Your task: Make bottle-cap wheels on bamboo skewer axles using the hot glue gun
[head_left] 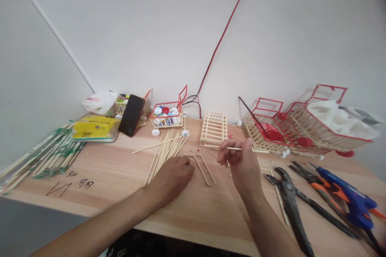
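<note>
My right hand [243, 164] is raised over the table and pinches a thin wooden stick [234, 148] between thumb and fingers. The stick lies roughly level. My left hand [175, 174] rests low on the tabletop with its fingers curled and pressed together. What may be under those fingers is hidden. Beside it lies a small open frame of sticks [201, 164]. A fanned pile of loose sticks [163, 148] spreads partly behind the left hand. Just beyond the right hand stands a slatted stick basket [214, 126].
Small stick carts with red trim, one holding bottle caps [165, 119], line the wall. Pliers [289, 196] and a blue glue gun [346, 194] lie at right. At left are a phone [132, 115], a yellow packet [95, 128] and bagged sticks [58, 154].
</note>
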Available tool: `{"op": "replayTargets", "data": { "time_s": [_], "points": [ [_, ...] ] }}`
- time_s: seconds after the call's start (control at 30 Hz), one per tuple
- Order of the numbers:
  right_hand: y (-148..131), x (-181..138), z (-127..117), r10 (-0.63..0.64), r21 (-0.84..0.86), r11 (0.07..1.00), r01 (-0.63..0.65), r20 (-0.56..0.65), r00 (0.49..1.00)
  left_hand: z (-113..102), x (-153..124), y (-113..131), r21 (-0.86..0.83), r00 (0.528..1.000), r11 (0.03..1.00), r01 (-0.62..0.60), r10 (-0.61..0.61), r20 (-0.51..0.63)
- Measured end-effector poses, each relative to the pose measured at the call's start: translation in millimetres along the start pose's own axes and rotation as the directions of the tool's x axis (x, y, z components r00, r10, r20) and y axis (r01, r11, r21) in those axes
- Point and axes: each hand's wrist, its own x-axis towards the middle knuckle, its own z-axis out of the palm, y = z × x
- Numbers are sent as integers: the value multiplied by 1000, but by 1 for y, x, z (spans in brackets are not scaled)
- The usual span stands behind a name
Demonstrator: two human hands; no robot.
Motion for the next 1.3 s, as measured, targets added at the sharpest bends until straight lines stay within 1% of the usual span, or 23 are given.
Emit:
{"op": "replayTargets", "data": {
  "time_s": [0.13, 0.2, 0.27, 0.3, 0.4, 0.43, 0.5, 0.57, 0.63, 0.7, 0.77, 0.87, 1.0, 1.1, 1.17, 1.3],
  "points": [
    [2, 1, 1, 23, -9, 1000, -23, 9, 1000, 5, 9, 14, -53, 992, 992, -118, 115, -50],
    [4, 2, 0, 44, 4, 999, -44, 33, 998, 6, 14, 17, -83, 991, 988, -129, 126, -36],
    [6, 4, -1, 54, 5, 999, -54, 50, 997, 5, 17, 15, -153, 996, 984, -87, 85, -21],
    [7, 4, -2, 57, 0, 998, -57, 54, 997, 3, 17, 11, -218, 997, 973, -76, 77, -4],
    [8, 5, -3, 58, -13, 998, -58, 58, 997, -8, 17, -2, -382, 1000, 924, -7, 9, 4],
    [9, 6, -4, 55, -13, 998, -55, 61, 997, -12, 18, -6, -429, 1000, 903, 3, 3, 13],
    [9, 6, -4, 39, -17, 999, -38, 63, 997, -19, 20, -14, -495, 998, 868, 41, -55, -15],
    [9, 6, -5, 18, -28, 999, -17, 56, 998, -23, 24, -20, -505, 996, 859, 84, -91, 11],
    [10, 8, -6, 4, -37, 999, -3, 29, 1000, -26, 31, -24, -505, 996, 859, 85, -76, 38],
    [11, 10, -8, -6, -38, 999, 6, -3, 1000, -27, 38, -27, -518, 997, 853, 68, -71, 14],
    [13, 12, -10, -14, -37, 999, 13, -27, 1000, -27, 43, -29, -542, 995, 838, 63, -92, -27],
    [15, 14, -11, -15, -45, 999, 13, -40, 999, -25, 42, -32, -593, 989, 803, 66, -130, -66],
    [18, 13, -9, -12, -93, 996, 8, -41, 999, -21, 33, -37, -625, 963, 767, 142, -253, -92],
    [23, 10, -7, 10, -172, 985, -15, -32, 999, -21, 29, -41, -635, 940, 747, 194, -326, -97],
    [25, 9, -5, 19, -238, 971, -23, -21, 1000, -21, 28, -42, -648, 942, 735, 199, -326, -80],
    [25, 9, -5, -10, -354, 935, 2, -22, 1000, -21, 29, -40, -659, 969, 732, 174, -247, -19]
  ]
}}
